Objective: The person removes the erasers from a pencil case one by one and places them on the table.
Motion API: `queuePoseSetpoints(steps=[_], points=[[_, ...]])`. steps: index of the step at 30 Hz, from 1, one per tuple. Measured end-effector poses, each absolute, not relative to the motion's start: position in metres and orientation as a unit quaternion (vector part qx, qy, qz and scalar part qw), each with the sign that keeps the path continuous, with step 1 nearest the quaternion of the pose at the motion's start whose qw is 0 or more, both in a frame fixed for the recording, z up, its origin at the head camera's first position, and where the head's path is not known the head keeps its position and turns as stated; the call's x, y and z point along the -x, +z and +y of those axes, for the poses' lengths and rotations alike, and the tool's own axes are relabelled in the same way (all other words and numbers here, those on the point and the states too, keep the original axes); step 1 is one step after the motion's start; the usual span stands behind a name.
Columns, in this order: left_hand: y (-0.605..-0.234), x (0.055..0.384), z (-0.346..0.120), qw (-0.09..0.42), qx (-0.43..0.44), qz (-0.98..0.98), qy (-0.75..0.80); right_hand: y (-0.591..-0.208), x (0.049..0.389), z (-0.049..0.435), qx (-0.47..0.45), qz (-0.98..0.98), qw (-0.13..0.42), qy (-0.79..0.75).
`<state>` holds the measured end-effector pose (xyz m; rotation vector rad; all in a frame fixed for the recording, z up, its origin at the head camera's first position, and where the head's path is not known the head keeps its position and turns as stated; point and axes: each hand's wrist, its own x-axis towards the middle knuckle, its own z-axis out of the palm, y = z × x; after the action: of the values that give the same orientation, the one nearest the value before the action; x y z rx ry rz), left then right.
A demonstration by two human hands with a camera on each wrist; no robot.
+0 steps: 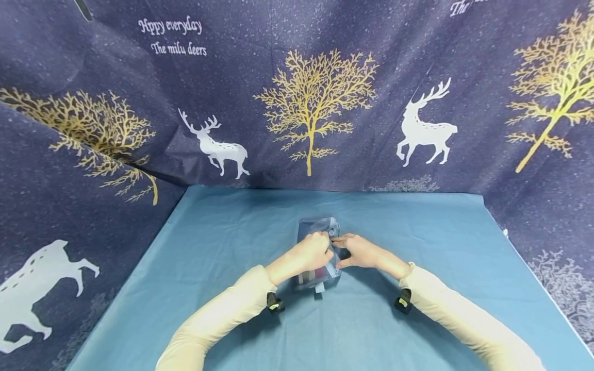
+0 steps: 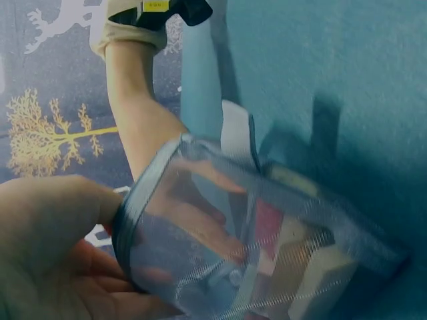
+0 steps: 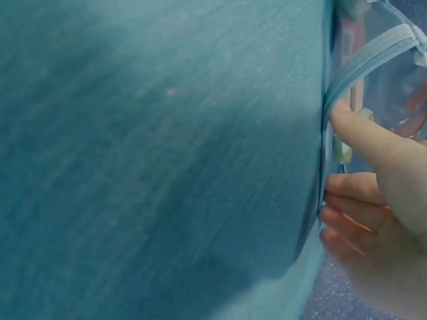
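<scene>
A see-through mesh pouch point(image 1: 316, 225) with blue-grey edging point(image 2: 141, 187) lies on the teal cloth. My left hand point(image 1: 315, 251) reaches over its top and grips the edging between thumb and fingers. At the pouch's right side, my right hand point(image 1: 358, 251) holds the border, its thumb at the end of a light blue band point(image 3: 377, 53) and its fingertips close beside it. Through the mesh in the left wrist view, fingers of the right hand show behind the panel. Inside lie several small block-like items in red, beige and brown point(image 2: 293, 260). A pale fabric tab point(image 2: 238, 133) sticks out from one end.
The teal cloth point(image 1: 223, 232) covers the table. Behind it hangs a dark blue curtain point(image 1: 260, 67) printed with white deer and golden trees, which also runs along the left and right sides. Black wrist cameras point(image 1: 275, 302) hang under both cream sleeves.
</scene>
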<state>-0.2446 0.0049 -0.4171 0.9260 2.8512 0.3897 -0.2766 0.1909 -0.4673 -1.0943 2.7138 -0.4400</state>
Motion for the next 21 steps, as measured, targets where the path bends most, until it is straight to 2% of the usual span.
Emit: queuePoseSetpoints(steps=[8, 15, 21], points=[[-0.409, 0.24, 0.008, 0.028, -0.255, 0.955, 0.148, -0.457, 0.28, 0.188, 0.343, 0.923, 0.105, -0.141], [-0.417, 0.233, 0.009, 0.023, -0.255, 0.954, 0.153, -0.463, 0.273, 0.185, 0.339, 0.921, 0.108, -0.159], [-0.419, 0.23, 0.009, 0.021, -0.263, 0.951, 0.163, -0.467, 0.27, 0.183, 0.374, 0.907, 0.079, -0.176]])
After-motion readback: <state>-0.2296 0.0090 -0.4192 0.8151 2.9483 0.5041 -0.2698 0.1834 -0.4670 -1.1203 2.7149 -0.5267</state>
